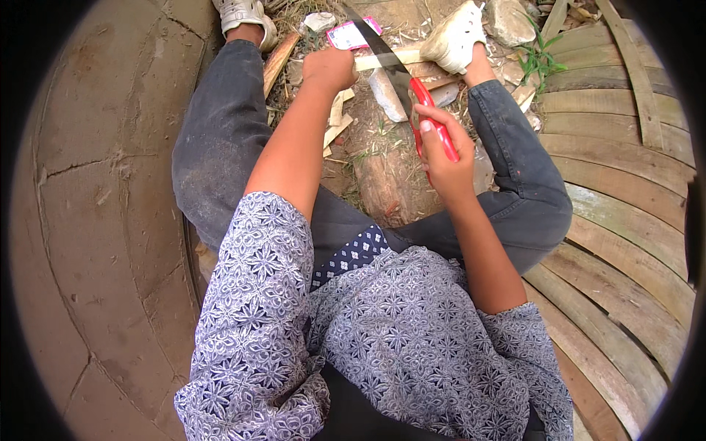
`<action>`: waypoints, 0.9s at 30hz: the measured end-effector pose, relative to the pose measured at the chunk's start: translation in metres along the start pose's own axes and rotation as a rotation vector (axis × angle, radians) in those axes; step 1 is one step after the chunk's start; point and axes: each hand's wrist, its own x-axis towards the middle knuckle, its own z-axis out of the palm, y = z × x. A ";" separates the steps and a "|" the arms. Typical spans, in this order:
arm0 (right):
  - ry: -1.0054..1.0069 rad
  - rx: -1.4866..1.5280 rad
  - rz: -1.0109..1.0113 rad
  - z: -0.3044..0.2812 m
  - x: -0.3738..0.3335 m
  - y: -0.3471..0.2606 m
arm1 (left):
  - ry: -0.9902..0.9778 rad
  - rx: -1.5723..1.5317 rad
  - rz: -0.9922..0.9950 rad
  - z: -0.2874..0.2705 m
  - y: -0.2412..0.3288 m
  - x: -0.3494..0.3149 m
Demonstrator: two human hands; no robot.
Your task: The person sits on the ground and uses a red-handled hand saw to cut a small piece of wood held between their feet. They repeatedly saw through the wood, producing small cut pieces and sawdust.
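at upper centre, the left hand grips the pale wooden strip; with the right hand wrapped round the red-handled curved saw, best stroke straight, clear of that fist

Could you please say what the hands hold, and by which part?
The right hand holds a handsaw by its handle; the left hand grips a wooden strip by its left end.

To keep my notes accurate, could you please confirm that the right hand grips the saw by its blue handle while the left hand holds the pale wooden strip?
Not quite: the saw has a red handle, not a blue one, in the head view. The right hand grips it, and the left hand holds the pale wooden strip.
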 end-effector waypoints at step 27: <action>-0.027 0.052 0.021 0.003 0.023 -0.002 | -0.121 -0.164 -0.035 -0.009 0.002 -0.015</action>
